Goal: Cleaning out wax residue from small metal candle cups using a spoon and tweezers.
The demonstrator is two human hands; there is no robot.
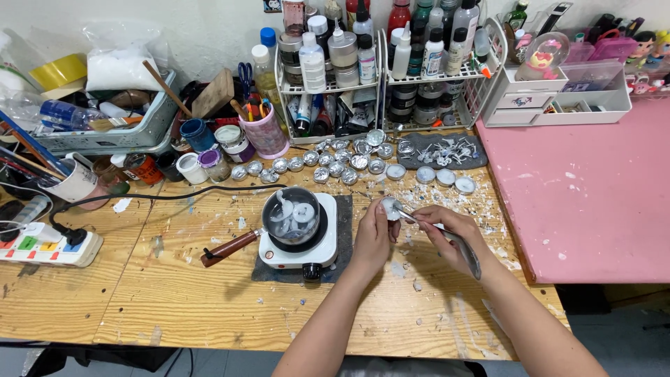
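Note:
My left hand [373, 234] holds a small round metal tealight cup [388, 207] with white wax in it, lifted just above the wooden table [174, 293]. My right hand [447, 234] grips a thin metal tool [457, 241] whose tip reaches into the cup. To the left, a small pot [292, 215] with white wax chunks sits on a white electric hot plate [296, 253]; its brown wooden handle [229, 248] points left.
Several empty metal tealight cups [328, 164] lie in rows behind the hot plate. A grey mat [440, 151] holds wick pieces. Wire racks of bottles [377, 63], a pink cup of scissors [264, 132], a power strip [45, 244] and a pink table [586, 195] surround the area. Wax flakes litter the wood.

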